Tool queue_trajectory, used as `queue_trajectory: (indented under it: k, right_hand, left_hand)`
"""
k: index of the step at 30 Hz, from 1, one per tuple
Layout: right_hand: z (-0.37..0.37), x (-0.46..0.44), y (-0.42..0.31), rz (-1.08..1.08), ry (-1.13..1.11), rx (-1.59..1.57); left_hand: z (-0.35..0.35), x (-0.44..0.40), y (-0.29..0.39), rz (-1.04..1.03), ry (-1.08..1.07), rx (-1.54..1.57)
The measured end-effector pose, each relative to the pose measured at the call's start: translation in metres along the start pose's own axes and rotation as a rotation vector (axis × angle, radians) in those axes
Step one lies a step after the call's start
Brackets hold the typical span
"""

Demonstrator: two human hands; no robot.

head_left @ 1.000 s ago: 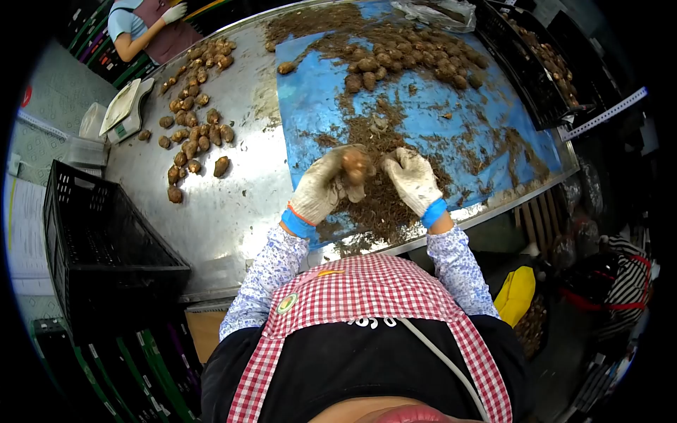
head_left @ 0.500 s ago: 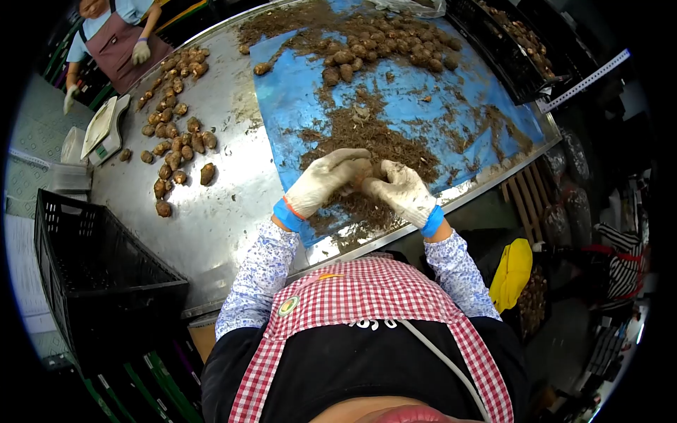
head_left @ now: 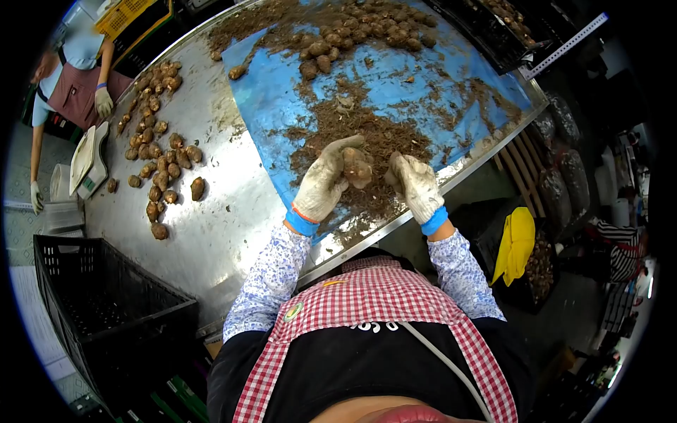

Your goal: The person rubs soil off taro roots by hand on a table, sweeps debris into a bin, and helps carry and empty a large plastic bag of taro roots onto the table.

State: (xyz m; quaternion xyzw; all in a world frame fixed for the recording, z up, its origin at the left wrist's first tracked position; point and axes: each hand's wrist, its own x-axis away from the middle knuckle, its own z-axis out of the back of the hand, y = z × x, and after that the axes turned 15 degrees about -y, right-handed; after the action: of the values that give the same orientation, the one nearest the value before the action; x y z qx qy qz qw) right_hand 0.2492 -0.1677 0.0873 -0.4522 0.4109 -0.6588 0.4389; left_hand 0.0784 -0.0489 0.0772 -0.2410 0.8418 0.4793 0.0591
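A round brown taro corm (head_left: 358, 170), partly cleaned to a paler skin, is held in my gloved left hand (head_left: 321, 180) over the blue sheet (head_left: 275, 134). My right hand (head_left: 416, 185), in a dirty white glove, is just to its right, apart from the corm, with fingers curled together; anything inside them is hidden. Beneath both hands lies a heap of brown root fibres and soil (head_left: 377, 137). More dark, hairy corms (head_left: 381, 29) are piled at the far end of the sheet. Cleaner corms (head_left: 162, 169) are scattered on the metal table (head_left: 226, 190) to the left.
A black crate (head_left: 113, 296) stands at the left, near a scale (head_left: 90, 162). Another person (head_left: 81, 88) in an apron is beyond the table's left edge. A crate of corms (head_left: 493, 32) sits at the far right. A yellow glove (head_left: 513, 247) hangs right of the table.
My hands have drawn apart: the right has come off the corm, which now shows in my left hand. The view has shifted, and the other person's arm has reached lower.
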Motion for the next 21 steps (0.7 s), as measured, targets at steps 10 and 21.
queue_trajectory:
  k: [10, 21]
  right_hand:
    - [-0.001, 0.01, -0.025, 0.492, 0.003, 0.776]
    - [0.046, -0.002, 0.027, 0.349, 0.198, 0.65]
  left_hand:
    - [-0.008, -0.004, -0.036, 0.411, 0.088, 0.159]
    - [-0.063, -0.051, -0.057, 0.323, 0.597, 0.131]
